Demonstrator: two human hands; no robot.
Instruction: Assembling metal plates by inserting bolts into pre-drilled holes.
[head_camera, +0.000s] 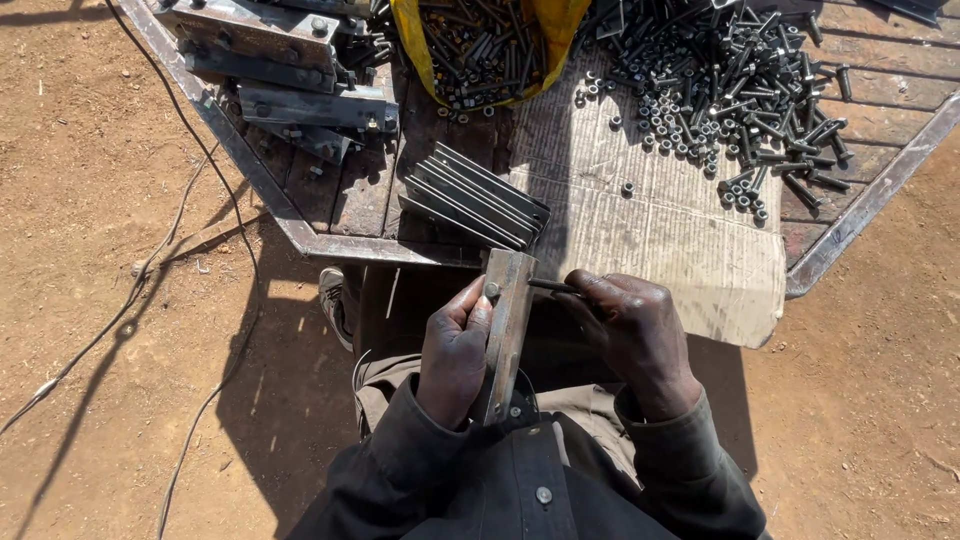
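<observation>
My left hand (455, 350) grips a narrow grey steel bracket (507, 330), held upright over my lap, with a bolt head showing near its top beside my thumb. My right hand (630, 330) pinches a dark bolt (552, 287) whose shank points left into the side of the bracket. Both hands sit just below the near edge of a metal work table (340, 245).
A stack of flat steel plates (475, 198) lies at the table's near edge. Loose bolts and nuts (730, 90) are heaped on cardboard (680, 240) at the right. A yellow bag (480, 50) holds more bolts. Assembled brackets (290, 70) pile at the left. Cables (150, 270) cross the dirt.
</observation>
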